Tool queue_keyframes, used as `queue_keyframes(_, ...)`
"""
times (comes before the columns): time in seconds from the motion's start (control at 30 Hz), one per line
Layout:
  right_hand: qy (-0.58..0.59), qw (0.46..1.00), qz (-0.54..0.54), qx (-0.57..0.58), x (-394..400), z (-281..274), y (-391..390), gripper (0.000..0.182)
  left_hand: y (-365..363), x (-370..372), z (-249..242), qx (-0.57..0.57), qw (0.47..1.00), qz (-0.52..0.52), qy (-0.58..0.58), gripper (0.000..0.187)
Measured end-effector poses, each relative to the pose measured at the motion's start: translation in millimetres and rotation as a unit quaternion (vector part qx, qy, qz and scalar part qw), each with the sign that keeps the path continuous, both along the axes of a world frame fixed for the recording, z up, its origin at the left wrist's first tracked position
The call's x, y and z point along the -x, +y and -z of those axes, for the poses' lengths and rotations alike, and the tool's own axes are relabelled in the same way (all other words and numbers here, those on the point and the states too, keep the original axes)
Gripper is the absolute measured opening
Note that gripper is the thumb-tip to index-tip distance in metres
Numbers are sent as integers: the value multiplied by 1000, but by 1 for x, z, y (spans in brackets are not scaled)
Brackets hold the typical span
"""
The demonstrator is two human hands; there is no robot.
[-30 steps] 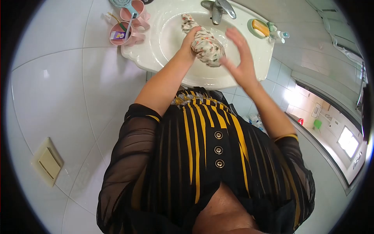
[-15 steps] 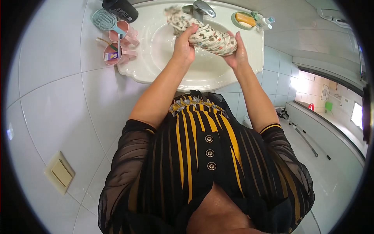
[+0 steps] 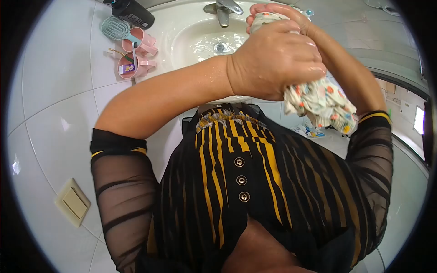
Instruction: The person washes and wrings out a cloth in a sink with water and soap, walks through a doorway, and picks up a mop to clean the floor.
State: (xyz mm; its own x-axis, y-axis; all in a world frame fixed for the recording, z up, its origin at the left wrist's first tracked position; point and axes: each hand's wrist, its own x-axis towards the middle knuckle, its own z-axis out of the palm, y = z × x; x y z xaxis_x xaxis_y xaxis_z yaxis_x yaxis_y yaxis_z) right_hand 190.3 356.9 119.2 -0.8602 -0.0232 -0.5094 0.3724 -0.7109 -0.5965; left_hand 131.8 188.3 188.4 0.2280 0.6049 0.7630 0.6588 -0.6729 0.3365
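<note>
A wet-looking white cloth with a small coloured print (image 3: pixel 321 102) is held bunched and twisted over the right side of the washbasin (image 3: pixel 182 34). My left hand (image 3: pixel 280 61) is wrapped tightly round its middle, knuckles facing up. Behind it, my right hand (image 3: pixel 289 13) grips the far end, partly hidden by the left hand. The loose end of the cloth hangs beyond my left fist, toward my right forearm. A chrome tap (image 3: pixel 224 11) stands at the back of the basin, and a little water lies around the drain (image 3: pixel 221 47).
Left of the basin stand two pink cups (image 3: pixel 145 42), one holding a toothbrush and a purple-and-white tube. A light-blue hairbrush (image 3: pixel 116 28) and a black bottle (image 3: pixel 134 13) are behind them. A switch plate (image 3: pixel 73 202) is on the tiled wall. Some packets (image 3: pixel 309 132) lie low at the right.
My hands have moved right with the cloth. My left arm now crosses over the basin, with its fist turned over. The cloth's loose end has swung from upper left to lower right.
</note>
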Motion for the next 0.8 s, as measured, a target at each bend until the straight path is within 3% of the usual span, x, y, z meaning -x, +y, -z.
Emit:
queue_keyframes(0.03,-13,997,-70,30,10,-17,-6,31,0,-3,-3,-2,1000,1,-1,32)
queue_keyframes(0.07,-41,998,-49,-16,10,-35,-15,17,2,-5,-6,8,999,26,44,31)
queue_keyframes(0.23,-8,976,-185,-111,33,-43,-23,16,10,-19,0,47,985,77,149,25)
queue_keyframes(0.3,45,882,-246,-399,40,-47,-29,17,15,-22,8,57,984,81,145,22)
queue_keyframes(0.43,42,844,-290,-448,52,-30,-39,25,24,-26,24,141,963,71,220,20)
queue_keyframes(0.47,23,883,-270,-383,48,-27,-46,21,26,-27,27,178,949,67,252,19)
queue_keyframes(0.5,22,882,-273,-383,50,-22,-46,21,27,-29,30,178,949,66,250,19)
queue_keyframes(0.6,69,843,-295,-445,55,-9,-50,20,34,-32,39,257,920,65,289,20)
queue_keyframes(0.8,20,801,-340,-492,57,17,-77,17,51,-40,85,387,870,59,300,27)
